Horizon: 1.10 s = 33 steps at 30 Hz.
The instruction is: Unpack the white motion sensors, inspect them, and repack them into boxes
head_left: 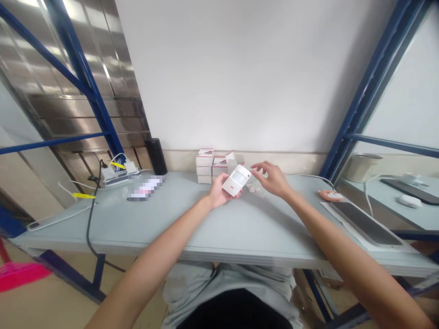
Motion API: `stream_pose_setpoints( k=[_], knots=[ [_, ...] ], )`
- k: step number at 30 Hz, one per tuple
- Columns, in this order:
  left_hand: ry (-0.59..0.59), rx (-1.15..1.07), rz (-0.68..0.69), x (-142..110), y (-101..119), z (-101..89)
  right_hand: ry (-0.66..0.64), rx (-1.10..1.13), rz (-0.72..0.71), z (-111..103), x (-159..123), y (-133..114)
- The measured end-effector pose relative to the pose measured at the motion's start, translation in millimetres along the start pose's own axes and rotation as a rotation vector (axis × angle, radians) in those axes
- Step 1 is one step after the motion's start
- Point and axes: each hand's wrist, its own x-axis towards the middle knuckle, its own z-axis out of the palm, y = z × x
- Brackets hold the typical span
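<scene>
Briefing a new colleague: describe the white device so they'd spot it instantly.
On the pale grey-blue table, find the person's left hand. In it lies a white plastic rectangular device with a grey window and red mark, the only item held, unlike the stacked white cardboard boxes behind.

One head-worn camera looks forward and down from above the person's chest, facing a white wall [240, 77] across a grey worktop [164, 228]. The view sits close behind the fingers [265, 171], which lie mid-frame, with the wall beyond them and the forearms [343, 256] reaching up towards them from below.
</scene>
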Motion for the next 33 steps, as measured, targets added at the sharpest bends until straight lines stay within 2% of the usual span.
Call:
stream_pose_setpoints(
  k=[3,7,11,21,29,33],
  knots=[
    [0.007,0.055,0.039,0,-2,3.1,-0.141,-0.213,-0.141,-17,-1,15],
    [0.027,0.136,0.038,0,-10,5.2,-0.284,-0.323,-0.133,-22,-4,28],
    [0.032,0.2,0.031,-1,-17,10.2,-0.309,-0.43,-0.097,-17,-3,26],
    [0.05,0.258,0.017,0,-20,12.7,-0.286,-0.479,0.058,-10,-6,22],
    [0.069,0.305,0.023,-3,-18,19.1,-0.073,-0.44,0.178,-10,-2,10],
    [0.092,0.334,0.028,-2,-19,19.0,0.02,-0.365,0.154,-3,-5,0]
  ],
)
